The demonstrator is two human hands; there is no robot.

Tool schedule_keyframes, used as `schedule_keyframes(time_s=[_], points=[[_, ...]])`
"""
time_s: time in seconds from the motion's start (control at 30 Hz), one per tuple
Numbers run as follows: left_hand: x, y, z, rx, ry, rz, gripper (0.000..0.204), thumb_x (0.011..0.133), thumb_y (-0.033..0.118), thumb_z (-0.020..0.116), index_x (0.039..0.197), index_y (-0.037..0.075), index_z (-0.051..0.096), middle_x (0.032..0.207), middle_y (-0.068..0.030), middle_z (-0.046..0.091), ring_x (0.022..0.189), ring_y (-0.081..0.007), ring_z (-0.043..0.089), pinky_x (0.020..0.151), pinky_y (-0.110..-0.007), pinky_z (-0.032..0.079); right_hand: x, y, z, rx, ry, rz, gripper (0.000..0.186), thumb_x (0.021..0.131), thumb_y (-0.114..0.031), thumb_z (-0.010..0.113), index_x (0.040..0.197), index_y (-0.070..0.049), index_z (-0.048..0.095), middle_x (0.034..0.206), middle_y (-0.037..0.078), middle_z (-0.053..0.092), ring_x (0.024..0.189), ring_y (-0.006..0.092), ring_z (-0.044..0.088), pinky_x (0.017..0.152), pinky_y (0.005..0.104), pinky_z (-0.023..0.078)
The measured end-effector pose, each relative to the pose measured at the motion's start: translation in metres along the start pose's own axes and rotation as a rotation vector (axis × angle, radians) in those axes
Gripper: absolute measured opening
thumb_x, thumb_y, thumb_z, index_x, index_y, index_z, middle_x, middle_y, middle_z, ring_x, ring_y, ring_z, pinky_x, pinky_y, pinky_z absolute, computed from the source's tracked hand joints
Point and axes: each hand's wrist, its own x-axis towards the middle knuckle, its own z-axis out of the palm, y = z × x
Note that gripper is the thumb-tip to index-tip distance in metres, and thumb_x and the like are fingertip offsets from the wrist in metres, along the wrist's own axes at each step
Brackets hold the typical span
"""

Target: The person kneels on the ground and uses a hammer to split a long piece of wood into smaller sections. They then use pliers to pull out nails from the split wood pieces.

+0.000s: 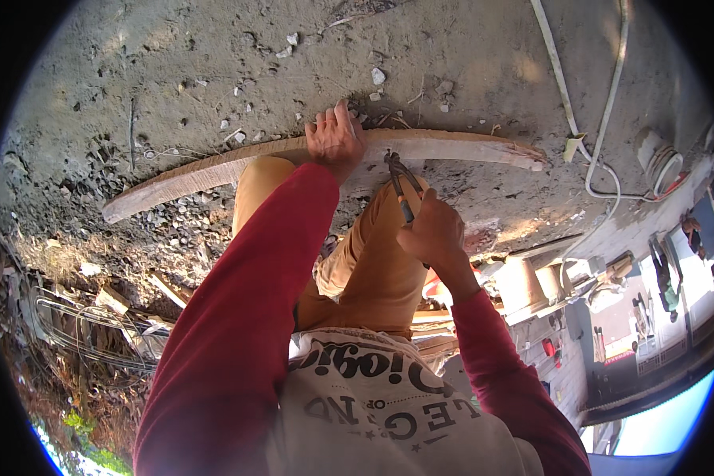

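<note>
A long wooden plank lies crosswise over my knees, its ends reaching out to both sides. My left hand grips it near the middle, with the fingers over its far edge. In my right hand I hold pincers with dark and orange handles. Their dark jaws touch the plank's face a little right of my left hand. Whether a nail sits between the jaws is too small to tell.
Grey ground with scattered stones lies beyond the plank. A pale hose runs down the right side, near a white bucket. Coiled wire and wood scraps lie at the left. Other people show at the far right.
</note>
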Motion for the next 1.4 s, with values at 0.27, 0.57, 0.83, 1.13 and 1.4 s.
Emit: schedule_keyframes(time_s=[0.27, 0.57, 0.83, 1.13, 1.4], points=[[0.002, -0.001, 0.002, 0.041, 0.095, 0.069, 0.035, 0.099, 0.020, 0.053, 0.128, 0.003, 0.061, 0.103, -0.0155, 0.073, 0.097, -0.0357, 0.067, 0.086, -0.051, 0.045, 0.011, 0.014, -0.001, 0.217, -0.156, 0.120, 0.049, 0.068, -0.011, 0.070, 0.113, 0.006, 0.059, 0.091, 0.026, 0.072, 0.084, 0.0431, 0.072, 0.073, 0.0462, 0.057], [0.008, -0.001, -0.003, 0.038, 0.057, 0.055, 0.037, 0.099, 0.021, 0.054, 0.132, 0.003, 0.058, 0.109, -0.0169, 0.073, 0.104, -0.0360, 0.066, 0.089, -0.054, 0.045, -0.011, 0.017, 0.050, 1.828, -0.605, 0.358, 0.029, 0.074, -0.004, 0.062, 0.104, -0.007, 0.059, 0.075, 0.002, 0.054, 0.058, 0.0124, 0.051, 0.053, 0.0294, 0.043], [-0.002, -0.005, 0.008, 0.043, 0.125, 0.074, 0.041, 0.096, 0.022, 0.059, 0.132, 0.004, 0.059, 0.104, -0.0150, 0.070, 0.095, -0.0344, 0.065, 0.084, -0.051, 0.043, 0.012, 0.036, 0.008, 1.116, -0.643, 0.308, 0.019, 0.095, -0.013, 0.063, 0.110, -0.006, 0.055, 0.084, 0.010, 0.064, 0.063, 0.0168, 0.064, 0.055, 0.0335, 0.055], [0.000, 0.002, 0.003, 0.065, 0.130, 0.031, 0.032, 0.101, 0.023, 0.053, 0.125, 0.004, 0.063, 0.105, -0.0160, 0.074, 0.099, -0.0353, 0.068, 0.089, -0.052, 0.046, 0.035, 0.026, 0.001, 1.077, -0.647, 0.323, 0.019, 0.102, -0.014, 0.054, 0.116, -0.003, 0.048, 0.095, 0.019, 0.071, 0.075, 0.0283, 0.074, 0.066, 0.0447, 0.065], [0.002, 0.001, 0.005, 0.052, 0.149, 0.031, 0.033, 0.098, 0.023, 0.056, 0.123, 0.004, 0.064, 0.102, -0.0149, 0.071, 0.095, -0.0345, 0.066, 0.083, -0.051, 0.044, 0.031, 0.026, 0.002, 1.245, -0.708, 0.308, 0.022, 0.092, 0.000, 0.058, 0.112, -0.005, 0.049, 0.081, 0.009, 0.060, 0.070, 0.0188, 0.062, 0.059, 0.0381, 0.052]])
